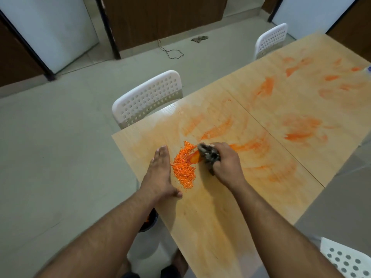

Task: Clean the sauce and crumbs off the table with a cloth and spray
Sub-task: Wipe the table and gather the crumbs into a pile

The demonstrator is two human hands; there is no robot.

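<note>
— What do we see of the crumbs?
— We see a bright orange heap near the worktop's left edge.
— And the cloth?
— Dark, bunched up, just right of the heap, on a wet orange sauce patch.
— The rest of the sauce?
— We see faint smeared streaks across the pale wood.

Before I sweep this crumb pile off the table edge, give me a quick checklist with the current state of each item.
1. Dark grey cloth in right hand grip: ok, bunched and held.
2. Left hand walling the pile: ok, flat, edge-on beside it.
3. Orange crumb pile gathered: ok, heaped between both hands.
4. Dark bin under the wooden table edge: cannot tell, mostly hidden by the left arm.
5. Orange sauce smears cleared: not ok, streaks cover the tabletop.
6. Spray bottle in reach: cannot tell.
</note>
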